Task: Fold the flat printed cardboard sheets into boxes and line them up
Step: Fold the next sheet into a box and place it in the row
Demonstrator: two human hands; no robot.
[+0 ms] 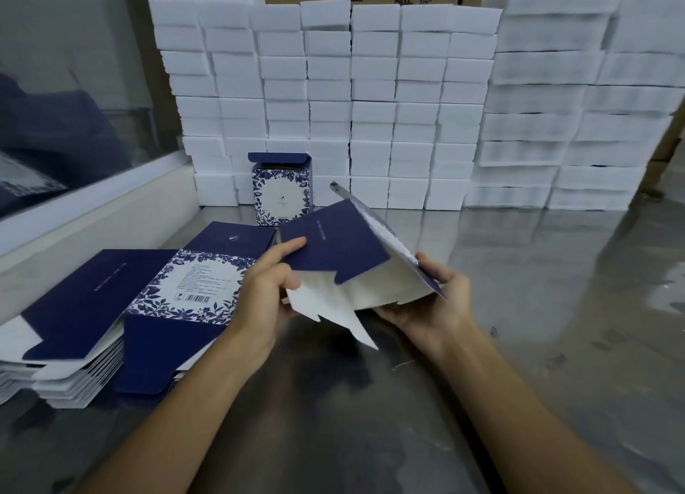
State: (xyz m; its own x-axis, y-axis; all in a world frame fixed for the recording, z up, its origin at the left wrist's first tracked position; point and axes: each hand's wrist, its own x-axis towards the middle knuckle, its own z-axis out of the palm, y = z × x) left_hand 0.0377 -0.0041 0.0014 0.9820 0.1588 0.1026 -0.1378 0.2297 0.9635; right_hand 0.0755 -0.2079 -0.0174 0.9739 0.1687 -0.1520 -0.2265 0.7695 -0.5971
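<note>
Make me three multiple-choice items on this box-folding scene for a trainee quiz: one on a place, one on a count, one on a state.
1. Where does the stack of flat sheets lie?
A. left of the hands
B. right of the hands
C. on the white blocks

2. How many folded boxes stand on the table?
A. one
B. three
C. five

3. The sheet in hand is:
A. flat on the stack
B. partly opened, bottom flaps loose
C. closed

Answers: 1 A, it lies beside the left hand. 2 A, a single folded box stands before the white blocks. 3 B, both hands hold it, right hand beneath.
</note>
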